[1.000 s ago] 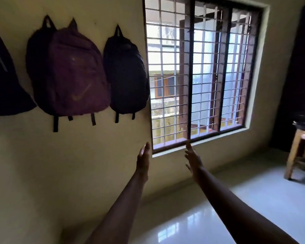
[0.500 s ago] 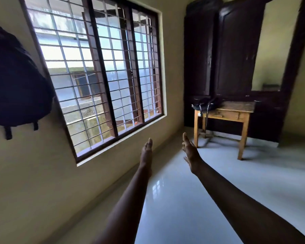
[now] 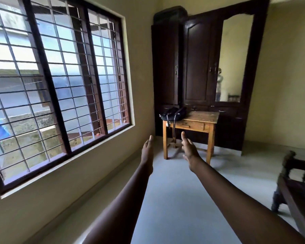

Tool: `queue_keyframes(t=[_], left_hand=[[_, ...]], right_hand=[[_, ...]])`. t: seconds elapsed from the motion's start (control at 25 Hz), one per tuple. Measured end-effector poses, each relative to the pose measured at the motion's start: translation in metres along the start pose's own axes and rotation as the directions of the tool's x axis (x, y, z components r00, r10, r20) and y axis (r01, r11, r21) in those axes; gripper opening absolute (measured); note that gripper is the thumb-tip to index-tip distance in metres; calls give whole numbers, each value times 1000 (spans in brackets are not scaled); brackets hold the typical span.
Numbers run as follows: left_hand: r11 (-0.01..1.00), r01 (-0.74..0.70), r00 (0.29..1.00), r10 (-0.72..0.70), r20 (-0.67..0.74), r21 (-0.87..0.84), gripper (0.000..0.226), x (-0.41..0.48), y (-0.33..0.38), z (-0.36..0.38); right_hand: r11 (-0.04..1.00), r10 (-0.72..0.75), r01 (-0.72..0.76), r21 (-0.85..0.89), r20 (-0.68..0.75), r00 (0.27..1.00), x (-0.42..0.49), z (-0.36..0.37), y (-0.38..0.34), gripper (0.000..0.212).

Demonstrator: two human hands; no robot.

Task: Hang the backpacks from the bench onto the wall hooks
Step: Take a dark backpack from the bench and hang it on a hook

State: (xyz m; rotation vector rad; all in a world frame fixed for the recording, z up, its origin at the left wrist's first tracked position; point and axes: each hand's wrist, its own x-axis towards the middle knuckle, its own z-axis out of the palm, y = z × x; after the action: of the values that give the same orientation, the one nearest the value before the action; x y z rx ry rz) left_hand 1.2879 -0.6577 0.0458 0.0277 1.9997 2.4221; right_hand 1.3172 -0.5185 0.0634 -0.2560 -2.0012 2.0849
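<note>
reaching forward with fingers extended, the left hand (image 3: pixel 147 150) and right hand (image 3: pixel 189 150) hold nothing, both short of the counter (image 3: pixel 199 118) (a wooden one), where a dark backpack (image 3: pixel 173 113) lies at its window-side end.

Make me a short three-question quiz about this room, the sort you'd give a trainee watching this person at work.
1. True or false: the left hand and the right hand are both empty.
2. Where does the dark backpack lie? A) on the floor under the window B) on the left end of the wooden bench C) on top of the wardrobe
3. Fill in: the backpack's straps hang down over the bench's ____ edge.

Key:
1. True. Both hands are open, stretched forward, holding nothing.
2. B.
3. Front. The straps dangle beside the bench's left front leg, with the dark wardrobe behind.
</note>
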Motion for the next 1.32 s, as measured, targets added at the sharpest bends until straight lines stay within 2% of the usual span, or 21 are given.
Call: queue_keyframes(t=[0.28,0.44,0.68,1.04,1.2,1.32], left_hand=[[1000,15,1000,-15,-11,12,62,165,-41,38],[997,81,997,-81,18,18,66,282,-49,48],[994,103,994,-104,43,21,59,442,-55,89],[988,123,979,-136,153,91,53,673,-104,213],[995,36,990,-48,133,90,49,796,-106,272],[993,68,990,-79,113,92,47,871,-120,299]], right_hand=[[998,47,-46,-40,10,999,171,10,37,63],[995,98,-98,-17,0,995,287,26,43,62],[990,141,-142,-11,-69,988,445,24,54,62],[979,202,-199,42,-107,974,700,-29,92,64],[985,164,-168,-28,-116,980,833,-59,91,62],[981,187,-191,-31,-94,978,917,-66,100,61]])
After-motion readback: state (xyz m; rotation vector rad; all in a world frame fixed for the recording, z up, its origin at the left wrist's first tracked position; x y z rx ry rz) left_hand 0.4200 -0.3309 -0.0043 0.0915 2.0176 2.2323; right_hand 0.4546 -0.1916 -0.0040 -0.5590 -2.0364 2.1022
